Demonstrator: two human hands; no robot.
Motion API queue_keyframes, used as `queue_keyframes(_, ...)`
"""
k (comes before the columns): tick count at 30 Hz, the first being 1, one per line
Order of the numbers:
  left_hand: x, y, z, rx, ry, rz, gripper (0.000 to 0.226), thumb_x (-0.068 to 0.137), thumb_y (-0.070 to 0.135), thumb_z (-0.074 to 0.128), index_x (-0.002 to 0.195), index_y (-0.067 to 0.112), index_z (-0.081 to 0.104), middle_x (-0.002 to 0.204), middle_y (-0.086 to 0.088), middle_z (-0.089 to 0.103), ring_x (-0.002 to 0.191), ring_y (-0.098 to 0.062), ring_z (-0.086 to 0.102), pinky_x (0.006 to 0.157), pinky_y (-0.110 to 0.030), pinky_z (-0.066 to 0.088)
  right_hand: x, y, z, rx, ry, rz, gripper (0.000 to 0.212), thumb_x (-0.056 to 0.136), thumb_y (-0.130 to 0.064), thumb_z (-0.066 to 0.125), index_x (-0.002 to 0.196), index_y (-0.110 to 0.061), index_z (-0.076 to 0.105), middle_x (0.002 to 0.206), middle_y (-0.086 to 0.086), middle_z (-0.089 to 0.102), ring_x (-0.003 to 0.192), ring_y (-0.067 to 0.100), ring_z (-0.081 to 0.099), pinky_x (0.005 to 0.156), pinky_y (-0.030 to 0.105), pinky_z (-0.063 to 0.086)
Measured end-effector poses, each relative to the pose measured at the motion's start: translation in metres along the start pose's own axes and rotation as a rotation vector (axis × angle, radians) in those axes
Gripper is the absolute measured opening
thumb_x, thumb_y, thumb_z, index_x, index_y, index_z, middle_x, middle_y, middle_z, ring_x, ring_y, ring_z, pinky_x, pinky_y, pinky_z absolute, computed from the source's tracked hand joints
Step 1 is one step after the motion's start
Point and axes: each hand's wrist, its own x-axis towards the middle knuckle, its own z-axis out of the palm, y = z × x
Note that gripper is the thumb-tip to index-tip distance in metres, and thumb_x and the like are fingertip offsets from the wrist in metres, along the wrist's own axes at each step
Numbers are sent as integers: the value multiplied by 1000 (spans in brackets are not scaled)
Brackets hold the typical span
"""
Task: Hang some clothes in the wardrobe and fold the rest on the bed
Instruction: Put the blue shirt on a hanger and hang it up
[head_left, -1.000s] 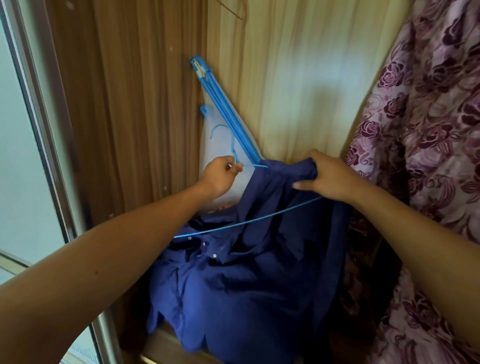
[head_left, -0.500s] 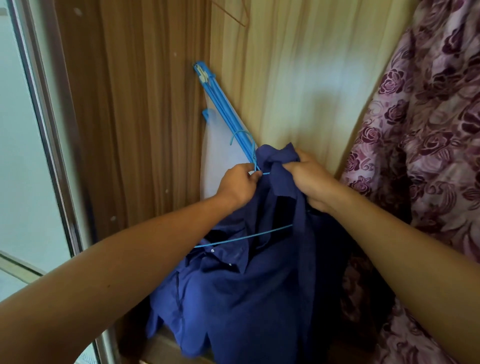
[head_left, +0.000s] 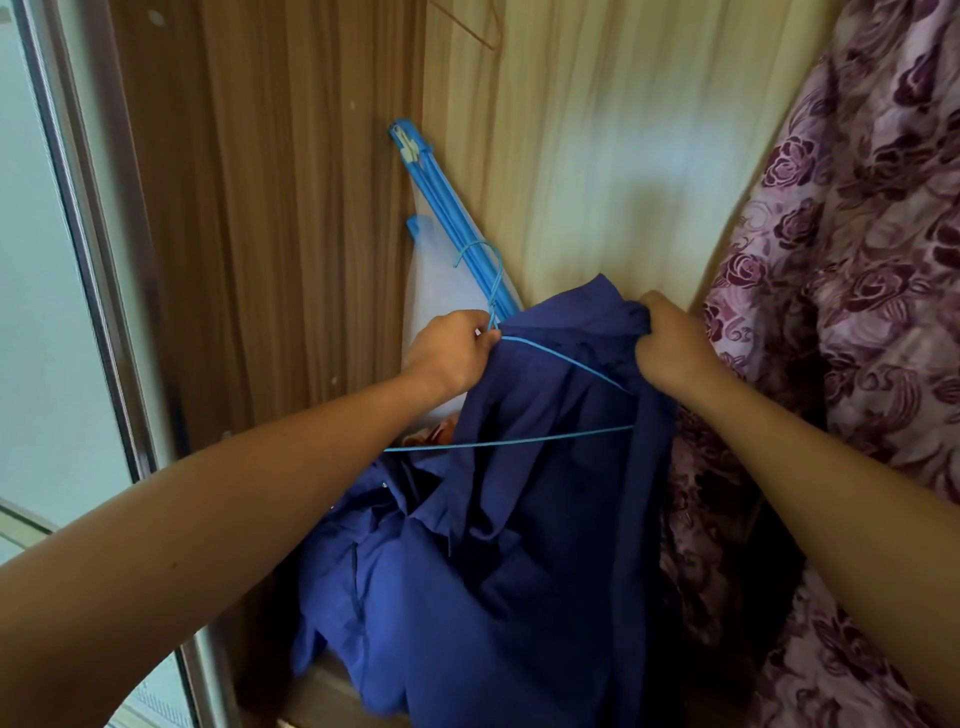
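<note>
A dark blue shirt (head_left: 519, 519) hangs bunched inside the wooden wardrobe (head_left: 291, 218). A thin blue wire hanger (head_left: 519, 440) runs through it, its bottom bar and one sloping arm showing over the cloth. My left hand (head_left: 452, 353) pinches the hanger at the base of its hook. My right hand (head_left: 670, 343) grips a fold of the shirt's upper edge at the right end of the hanger. The hanger's right tip is hidden under the fabric.
A folded blue plastic rack (head_left: 447, 218) with a pale bag (head_left: 441, 296) leans in the wardrobe's back corner. A purple floral garment (head_left: 841, 291) hangs close on the right. A metal sliding-door frame (head_left: 88, 249) stands at the left. The wardrobe floor edge (head_left: 322, 691) lies below the shirt.
My right hand has shifted right and pulled the shirt's edge over the hanger's right arm. The sloping arm of the hanger now shows. My left hand stays at the hook.
</note>
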Motion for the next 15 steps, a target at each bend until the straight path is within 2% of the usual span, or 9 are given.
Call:
queue_keyframes(2, 1, 2, -2, 22, 6, -2, 25, 103, 33, 51, 82, 22, 59, 76, 0, 62, 80, -28, 60, 65, -31, 38, -1, 7, 3, -198, -1, -37, 20, 93, -4, 47, 112, -9, 49, 99, 22, 63, 80, 35, 55, 63, 39, 41)
queue_keyframes(3, 1, 2, -5, 33, 14, -4, 24, 103, 33, 51, 83, 22, 60, 79, -2, 64, 82, -29, 61, 66, -31, 39, -1, 11, 2, -333, -12, -56, 21, 96, -17, 54, 116, -10, 51, 100, 22, 64, 79, 37, 56, 62, 38, 39)
queue_keyframes(5, 3, 2, -8, 70, 33, -2, 23, 103, 33, 50, 86, 21, 61, 86, -6, 67, 87, -32, 62, 68, -34, 44, -1, 17, -3, -438, -78, -38, 47, 95, -55, 58, 117, -13, 60, 105, 19, 67, 89, 39, 62, 65, 38, 43)
queue_keyframes(6, 3, 3, -9, 95, 47, 3, 22, 103, 33, 50, 87, 21, 61, 90, -8, 69, 89, -33, 62, 70, -36, 47, -1, 18, -4, -429, -122, -37, 58, 90, -67, 57, 115, -16, 64, 105, 16, 68, 94, 38, 64, 68, 39, 47)
queue_keyframes(7, 3, 4, -10, 117, 63, 6, 22, 103, 32, 49, 88, 21, 61, 94, -10, 70, 91, -35, 62, 72, -38, 49, 0, 17, -4, -403, -167, -61, 61, 88, -70, 57, 115, -17, 66, 107, 14, 69, 96, 37, 64, 73, 39, 50)
queue_keyframes(9, 3, 6, -10, 124, 94, -11, 23, 103, 32, 48, 86, 20, 58, 95, -12, 69, 91, -37, 61, 73, -40, 50, 1, 13, -4, -275, -281, -118, 50, 90, -59, 64, 116, -17, 68, 111, 10, 71, 102, 33, 65, 84, 40, 52)
queue_keyframes(12, 6, 7, -7, 69, 109, -36, 27, 103, 32, 50, 84, 16, 57, 85, -10, 66, 86, -36, 59, 71, -40, 49, -2, 2, -1, 192, -480, -61, 31, 91, -47, 71, 113, -25, 74, 110, -4, 75, 106, 19, 69, 96, 36, 53)
queue_keyframes(14, 7, 9, -1, 12, 101, -35, 31, 103, 32, 51, 75, 17, 52, 73, -4, 60, 78, -33, 57, 66, -35, 41, -9, -8, -1, 490, -664, -2, 30, 86, -53, 73, 108, -33, 76, 112, -8, 76, 104, 13, 72, 91, 31, 57)
queue_keyframes(15, 6, 10, 2, -19, 99, -34, 34, 103, 32, 52, 71, 18, 47, 68, -1, 57, 74, -31, 55, 64, -33, 37, -13, -13, 0, 554, -761, 15, 35, 81, -63, 73, 106, -38, 75, 113, -10, 75, 104, 11, 72, 83, 28, 59)
